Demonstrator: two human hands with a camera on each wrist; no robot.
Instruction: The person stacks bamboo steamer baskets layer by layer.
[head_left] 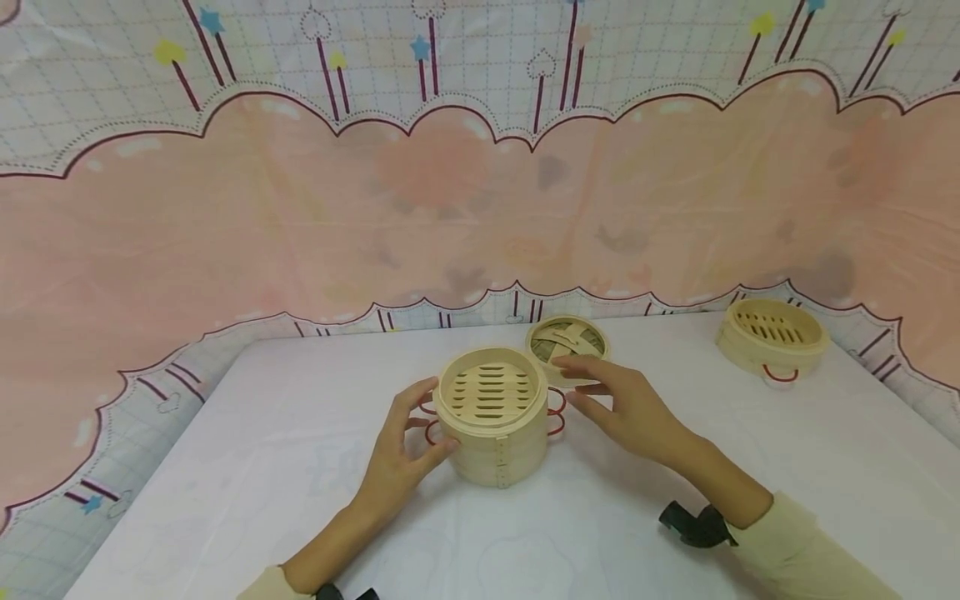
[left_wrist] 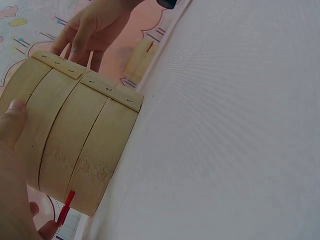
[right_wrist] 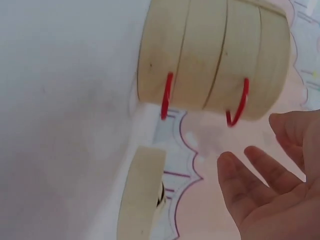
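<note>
Two bamboo steamer baskets (head_left: pixel 491 417) stand stacked at the middle of the table, with slotted slats in the top one and red loop handles on both sides. My left hand (head_left: pixel 401 450) holds the stack at its left, thumb on the front wall and fingers round the side by the handles. In the left wrist view the thumb (left_wrist: pixel 15 120) lies against the bamboo wall. Beyond the stack's right handles, my right hand (head_left: pixel 626 408) hovers with loosely bent fingers and nothing in them. A woven bamboo steamer lid (head_left: pixel 567 340) lies just behind, partly hidden by the right fingers.
Another slatted steamer basket (head_left: pixel 772 333) with a red handle stands at the far right of the white-covered table (head_left: pixel 300 467). A patterned cloth backdrop (head_left: pixel 337 217) rises behind the table's back edge.
</note>
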